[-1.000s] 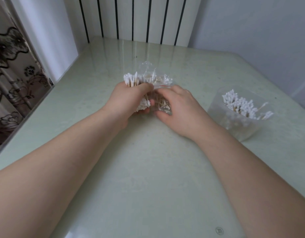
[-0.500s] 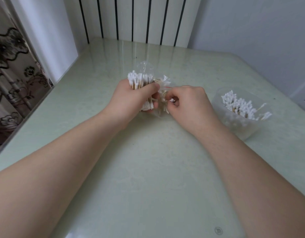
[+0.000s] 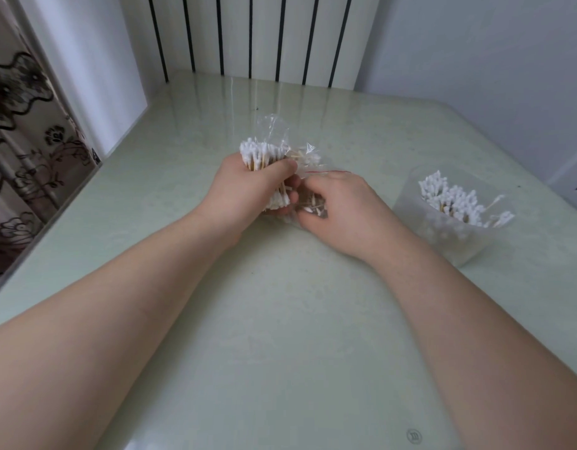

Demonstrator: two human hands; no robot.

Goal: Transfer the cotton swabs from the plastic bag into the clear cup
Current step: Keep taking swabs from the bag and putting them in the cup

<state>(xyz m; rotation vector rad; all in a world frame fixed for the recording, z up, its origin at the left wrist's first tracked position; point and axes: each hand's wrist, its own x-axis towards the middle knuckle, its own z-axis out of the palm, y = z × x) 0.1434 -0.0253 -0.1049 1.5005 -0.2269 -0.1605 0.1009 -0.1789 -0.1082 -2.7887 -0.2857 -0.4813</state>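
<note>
1. You are wearing the one camera on your head, so it is looking out from above and behind your own forearms.
2. It is facing forward and down across the pale green table [image 3: 280,319], toward the striped wall panel [image 3: 248,37] at the far edge.
3. It is sitting close: your left hand [image 3: 245,193], gripping cotton swabs [image 3: 258,152], and your right hand [image 3: 342,209], pinching the plastic bag [image 3: 272,131], are landing mid-frame.
4. Its wide angle is also catching the clear cup [image 3: 443,245] at the right and the curtain [image 3: 24,141] at the left.
</note>
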